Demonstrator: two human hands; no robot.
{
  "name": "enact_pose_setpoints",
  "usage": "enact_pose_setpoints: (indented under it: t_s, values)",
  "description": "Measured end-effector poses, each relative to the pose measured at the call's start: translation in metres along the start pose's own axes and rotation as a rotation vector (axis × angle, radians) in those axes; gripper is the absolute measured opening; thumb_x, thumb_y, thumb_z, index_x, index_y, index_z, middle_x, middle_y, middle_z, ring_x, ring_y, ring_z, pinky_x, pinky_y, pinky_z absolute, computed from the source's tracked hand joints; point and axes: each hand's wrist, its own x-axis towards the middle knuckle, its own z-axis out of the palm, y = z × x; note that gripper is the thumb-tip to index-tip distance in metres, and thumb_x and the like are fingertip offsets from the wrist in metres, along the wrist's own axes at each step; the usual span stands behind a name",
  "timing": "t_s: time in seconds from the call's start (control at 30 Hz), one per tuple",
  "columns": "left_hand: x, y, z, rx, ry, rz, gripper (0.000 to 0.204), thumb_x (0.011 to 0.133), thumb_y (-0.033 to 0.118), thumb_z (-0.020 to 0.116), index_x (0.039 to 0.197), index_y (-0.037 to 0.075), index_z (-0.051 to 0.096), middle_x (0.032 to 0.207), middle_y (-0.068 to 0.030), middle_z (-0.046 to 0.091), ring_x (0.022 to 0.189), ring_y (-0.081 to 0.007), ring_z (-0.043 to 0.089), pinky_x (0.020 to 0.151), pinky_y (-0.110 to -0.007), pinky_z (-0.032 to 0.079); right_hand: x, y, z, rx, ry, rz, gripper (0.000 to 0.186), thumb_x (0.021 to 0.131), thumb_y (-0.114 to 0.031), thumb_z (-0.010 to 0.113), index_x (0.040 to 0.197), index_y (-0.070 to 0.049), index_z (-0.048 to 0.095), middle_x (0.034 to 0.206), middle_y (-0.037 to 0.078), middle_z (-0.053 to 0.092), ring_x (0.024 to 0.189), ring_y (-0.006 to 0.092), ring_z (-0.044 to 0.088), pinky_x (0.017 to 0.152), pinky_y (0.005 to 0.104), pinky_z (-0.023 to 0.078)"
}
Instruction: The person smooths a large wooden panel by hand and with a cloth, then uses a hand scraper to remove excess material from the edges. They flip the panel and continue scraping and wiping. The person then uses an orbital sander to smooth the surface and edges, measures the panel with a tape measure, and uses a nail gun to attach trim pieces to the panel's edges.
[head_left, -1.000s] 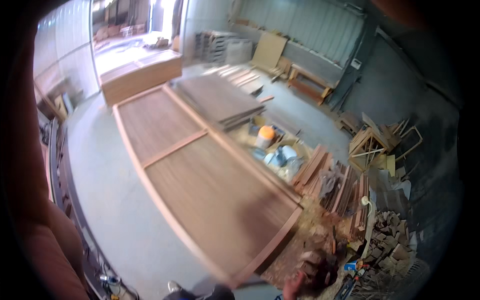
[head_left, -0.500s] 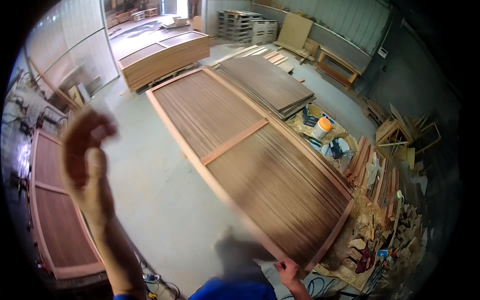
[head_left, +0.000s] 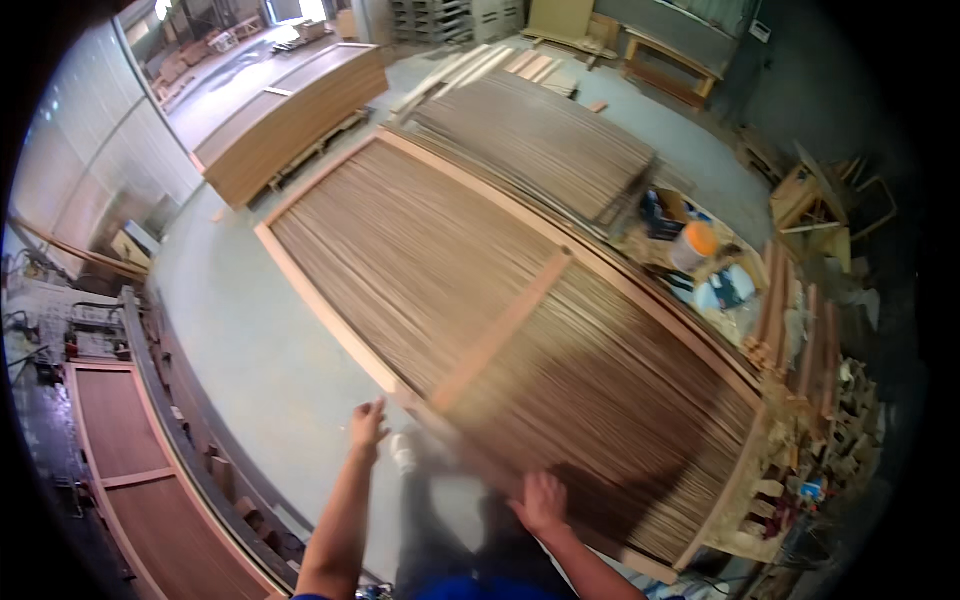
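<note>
A large wood-grain door panel (head_left: 400, 240) with a pale wooden frame lies diagonally before me, and a crossbar (head_left: 505, 330) spans its middle. My right hand (head_left: 541, 503) rests on the panel's near edge, its fingers lying forward over the wood and the thumb apart. My left hand (head_left: 368, 424) is just off the near long rail, left of the crossbar's end. Its fingers are loosely bent and apart, with nothing visible in them. Part of the near rail is blurred and in shadow.
Stacked brown sheets (head_left: 540, 135) lie beyond the panel. An orange-lidded tub (head_left: 693, 246) stands among tools at right, near wood offcuts (head_left: 845, 430). At left, another framed panel (head_left: 140, 475) lies beside a long rail. A stack of doors (head_left: 290, 135) stands at the back left.
My left hand has come down from the raised left side to near the panel's edge. My right hand has moved from the near corner further along the edge. The view has shifted.
</note>
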Motion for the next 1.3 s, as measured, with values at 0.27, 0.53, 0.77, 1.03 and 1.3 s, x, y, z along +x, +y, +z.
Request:
enact_pose_setpoints:
  t_s: [0.27, 0.53, 0.77, 1.03, 1.3]
  values:
    - [0.098, 0.018, 0.058, 0.125, 0.064, 0.155, 0.047, 0.075, 0.025, 0.088, 0.106, -0.004, 0.068, 0.097, -0.0147, 0.074, 0.077, -0.0243, 0.074, 0.06, -0.04, 0.061, 0.008, -0.022, 0.03, -0.194, 0.082, 0.211, 0.048, 0.074, -0.025, 0.085, 0.106, -0.006, 0.054, 0.116, 0.02, 0.054, 0.113, 0.0407, 0.055, 0.095, 0.0525, 0.047]
    - [0.102, 0.024, 0.015, 0.118, -0.17, 0.162, 0.044, 0.081, 0.02, 0.086, 0.113, -0.006, 0.071, 0.097, -0.0121, 0.076, 0.08, -0.0207, 0.074, 0.068, -0.034, 0.059, 0.02, -0.049, 0.024, -0.399, 0.161, 0.201, 0.011, 0.09, -0.015, 0.061, 0.092, -0.007, 0.054, 0.101, 0.016, 0.055, 0.099, 0.0348, 0.057, 0.086, 0.0465, 0.048]
    - [0.089, -0.017, -0.047, 0.007, -0.294, 0.128, 0.044, 0.085, 0.017, 0.083, 0.122, -0.001, 0.069, 0.097, -0.0091, 0.074, 0.079, -0.0198, 0.073, 0.062, -0.033, 0.059, -0.036, -0.086, 0.067, -0.251, 0.227, 0.186, 0.008, 0.082, -0.005, 0.061, 0.084, -0.003, 0.053, 0.095, 0.02, 0.051, 0.094, 0.0404, 0.054, 0.081, 0.0527, 0.045]
    - [0.074, -0.021, -0.076, 0.119, -0.433, -0.111, 0.051, 0.089, 0.04, 0.08, 0.131, 0.014, 0.064, 0.121, -0.0065, 0.069, 0.111, -0.0253, 0.066, 0.09, -0.051, 0.059, -0.093, -0.055, 0.2, 0.478, 0.638, 0.363, 0.021, 0.095, -0.014, 0.066, 0.114, -0.009, 0.069, 0.12, 0.014, 0.067, 0.113, 0.0342, 0.064, 0.099, 0.0469, 0.052]
    - [0.105, -0.031, -0.112, 0.081, -0.46, -0.036, 0.047, 0.098, 0.033, 0.069, 0.129, -0.003, 0.07, 0.117, -0.0132, 0.074, 0.103, -0.027, 0.074, 0.083, -0.039, 0.063, -0.063, -0.094, 0.149, -0.459, 0.34, 0.19, 0.018, 0.087, -0.021, 0.064, 0.103, -0.016, 0.058, 0.102, 0.006, 0.054, 0.099, 0.0243, 0.056, 0.079, 0.0392, 0.049]
